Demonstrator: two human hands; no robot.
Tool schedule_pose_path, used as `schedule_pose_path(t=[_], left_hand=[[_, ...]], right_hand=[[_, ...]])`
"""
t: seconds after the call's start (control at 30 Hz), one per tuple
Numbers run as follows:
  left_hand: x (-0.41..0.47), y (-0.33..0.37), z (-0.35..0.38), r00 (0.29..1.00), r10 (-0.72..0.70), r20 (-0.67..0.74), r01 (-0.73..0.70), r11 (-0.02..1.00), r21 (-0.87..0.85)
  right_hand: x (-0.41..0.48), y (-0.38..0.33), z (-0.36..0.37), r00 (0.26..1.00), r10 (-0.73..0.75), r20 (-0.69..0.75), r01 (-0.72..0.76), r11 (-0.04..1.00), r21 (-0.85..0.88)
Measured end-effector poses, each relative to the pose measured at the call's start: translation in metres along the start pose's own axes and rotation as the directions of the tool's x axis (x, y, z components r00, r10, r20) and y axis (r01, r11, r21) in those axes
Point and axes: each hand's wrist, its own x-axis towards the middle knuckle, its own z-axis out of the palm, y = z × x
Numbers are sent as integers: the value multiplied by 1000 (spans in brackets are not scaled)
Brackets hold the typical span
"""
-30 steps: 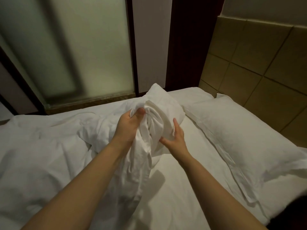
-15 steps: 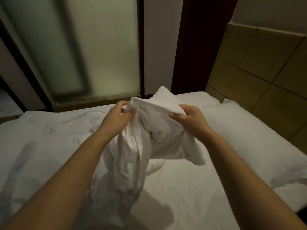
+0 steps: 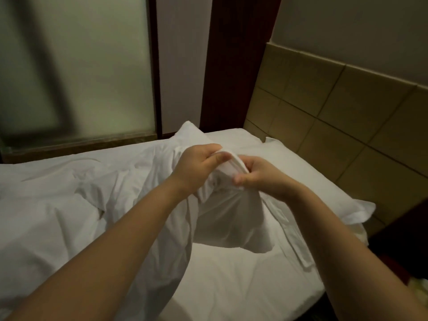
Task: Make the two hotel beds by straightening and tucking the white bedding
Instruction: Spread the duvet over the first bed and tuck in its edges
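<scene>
My left hand (image 3: pixel 196 169) and right hand (image 3: pixel 262 176) both pinch a folded edge of the white bedding (image 3: pixel 228 218), fingers (image 3: pixel 218 158) curled tight; the rest hangs toward 6 o'clock.

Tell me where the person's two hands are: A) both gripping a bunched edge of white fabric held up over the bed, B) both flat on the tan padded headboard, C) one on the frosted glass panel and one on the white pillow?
A: the left hand and the right hand meet and pinch the bunched edge of the white fabric, which hangs above the flat white bed sheet.
</scene>
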Motion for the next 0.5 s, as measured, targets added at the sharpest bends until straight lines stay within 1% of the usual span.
schedule_pose_path(t=[0.07, 0.1, 0.2, 0.27, 0.33, 0.4, 0.43, 0.47, 0.5], left_hand=[[-2, -3, 5, 999, -49, 5, 49, 997, -52], [-5, -5, 8, 997, -80, 16, 80, 995, -62], [-11, -8, 22, 992, -120, 26, 122, 988, -91], [-17, -12, 29, 989, -143, 47, 146, 988, -47], [-21, -18, 34, 974, -217, 58, 216, 976, 20], [-24, -21, 41, 932, -357, 58, 350, 931, 107], [-26, -20, 46, 894, -444, 56, 429, 886, 175], [-27, -18, 53, 840, -540, 57, 513, 824, 243], [-28, -16, 62, 783, -617, 82, 584, 774, 244]], right_hand=[[-3, 26, 7, 990, 130, 55, -127, 991, -45], [-5, 37, 11, 983, 176, 55, -172, 983, -70], [-13, 74, 14, 972, 236, -14, -235, 962, -137], [-19, 95, 8, 968, 244, -51, -249, 959, -138], [-22, 106, -5, 976, 205, -69, -215, 953, -211], [-23, 109, -24, 990, 101, -102, -127, 944, -303], [-24, 108, -35, 992, 31, -126, -74, 934, -348], [-26, 107, -45, 989, -37, -147, -23, 922, -388], [-28, 107, -56, 982, -103, -160, 29, 911, -411]])
